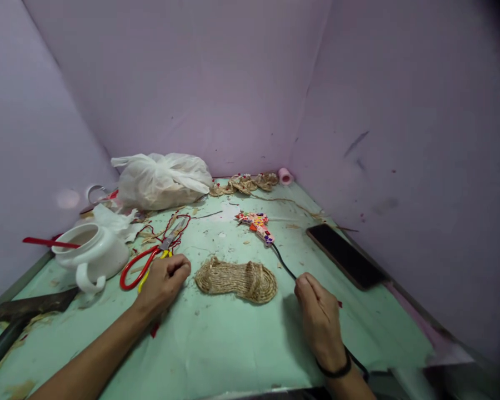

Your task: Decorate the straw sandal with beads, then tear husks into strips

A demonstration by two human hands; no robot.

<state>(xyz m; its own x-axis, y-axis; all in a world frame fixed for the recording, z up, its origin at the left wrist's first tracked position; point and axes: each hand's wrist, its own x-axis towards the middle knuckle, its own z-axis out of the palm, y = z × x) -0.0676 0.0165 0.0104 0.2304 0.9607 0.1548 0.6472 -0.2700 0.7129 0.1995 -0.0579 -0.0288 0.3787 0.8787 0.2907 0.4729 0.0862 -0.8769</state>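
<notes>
We look down on a table (225,350) covered in pale green, stained and strewn with scraps of straw, fitted into a corner of lilac walls (216,83) (the right one carries dark scuffs (356,143) and a few reddish specks). In the middle of the near half lies a braided straw sole (235,281), flat on the cover between our hands and touching neither. Our left hand (166,280) is folded in a loose fist by the yellow handle of the scissors (166,243); its palm side is hidden, so we cannot tell whether it has hold of anything. Our right hand (319,311) is closed around the black cord (284,261) of a flower-patterned glue gun (256,225), which lies on the table beyond the sole. Red yarn (186,218) tangles about the scissor blades. To the left stands a white pot (108,253) with a red stick (45,242) leaning in it, and a dark tool (37,304) lies nearer us. Along the back wall we see a knotted plastic bag (162,180), straw pieces (244,183) dotted red and a pink roll (285,176); a phone (345,255) lies near the right edge.
</notes>
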